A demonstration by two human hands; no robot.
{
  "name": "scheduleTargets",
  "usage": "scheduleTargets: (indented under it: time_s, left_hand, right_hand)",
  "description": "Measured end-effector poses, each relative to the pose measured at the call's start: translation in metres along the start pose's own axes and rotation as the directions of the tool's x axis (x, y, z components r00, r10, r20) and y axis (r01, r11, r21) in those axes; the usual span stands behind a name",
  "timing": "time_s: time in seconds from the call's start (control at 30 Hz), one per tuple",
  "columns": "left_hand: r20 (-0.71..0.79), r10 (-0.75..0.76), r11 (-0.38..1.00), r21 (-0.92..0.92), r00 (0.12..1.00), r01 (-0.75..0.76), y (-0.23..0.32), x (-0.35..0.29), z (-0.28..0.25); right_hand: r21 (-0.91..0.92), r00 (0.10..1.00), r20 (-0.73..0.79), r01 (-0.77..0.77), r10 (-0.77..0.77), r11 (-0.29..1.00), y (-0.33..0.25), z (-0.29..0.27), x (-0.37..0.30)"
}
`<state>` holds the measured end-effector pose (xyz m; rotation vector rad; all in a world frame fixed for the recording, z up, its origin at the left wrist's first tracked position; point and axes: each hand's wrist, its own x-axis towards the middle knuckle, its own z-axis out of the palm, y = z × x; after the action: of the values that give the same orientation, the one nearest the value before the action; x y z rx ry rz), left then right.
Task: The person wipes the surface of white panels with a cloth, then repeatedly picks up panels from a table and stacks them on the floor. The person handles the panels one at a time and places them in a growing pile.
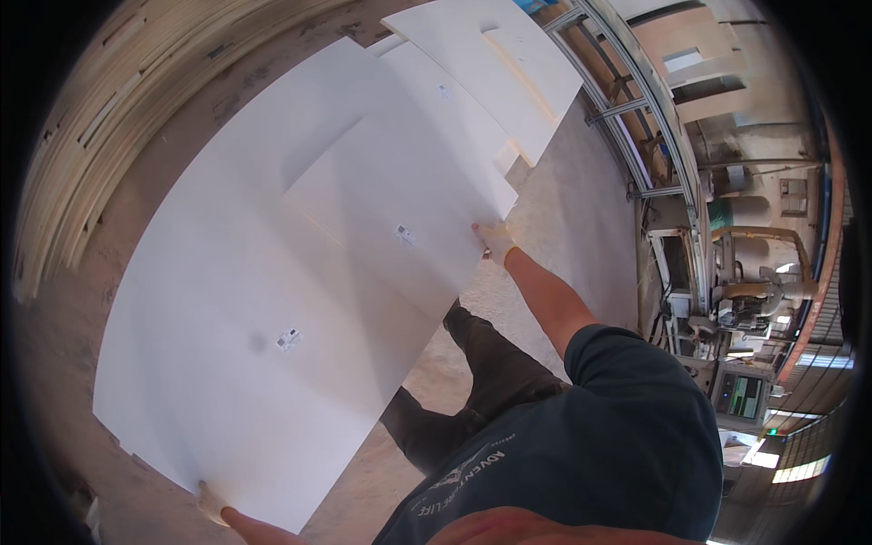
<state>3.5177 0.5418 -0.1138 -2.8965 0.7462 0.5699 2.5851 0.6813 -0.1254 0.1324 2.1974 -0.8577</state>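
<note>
A large white board (218, 272) lies tilted across the view, with a small printed label on its face. My left hand (212, 505), in a pale glove, closes on its edge at the lower left, thumb on top. My right hand (497, 242), gloved too, grips a near edge farther up, fingers under the board. Around that grip, a second white board (409, 182) with its own label overlaps the first. I cannot tell exactly where one ends and the other begins, nor whether my right hand holds both.
More white boards (536, 64) lie at the far end, one with a pale strip on it. Long stacked sheets (118, 100) line the left. A metal-framed rack (627, 104) stands at the right, with machinery and a screen (743, 396) beyond. My legs (495, 363) stand close to the board's near edge.
</note>
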Motion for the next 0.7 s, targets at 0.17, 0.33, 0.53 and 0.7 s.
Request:
scheduleTargets:
  time_s: [0.17, 0.33, 0.53, 0.7]
  left_hand:
    - [-0.258, 0.250, 0.911, 0.389, 0.933, -0.136, 0.146, -0.104, 0.035]
    - [-0.334, 0.767, 0.612, 0.126, 0.548, -0.780, 0.347, -0.278, 0.087]
    - [-0.297, 0.955, 0.032, 0.040, 0.019, -0.999, 0.639, -0.548, 0.157]
    - [-0.081, 0.993, -0.057, 0.322, -0.088, -0.945, 0.884, -0.710, 0.255]
  right_hand:
    - [-0.071, 0.990, -0.133, 0.036, -0.045, 0.997, 0.011, 0.001, 0.003]
    - [-0.378, 0.952, -0.274, 0.022, -0.134, 0.926, 0.008, -0.089, 0.075]
    - [-0.008, 0.914, -0.396, 0.090, -0.086, 0.996, -0.098, -0.203, 0.266]
    - [0.317, 0.932, -0.360, 0.083, 0.039, 0.945, -0.138, -0.195, 0.327]
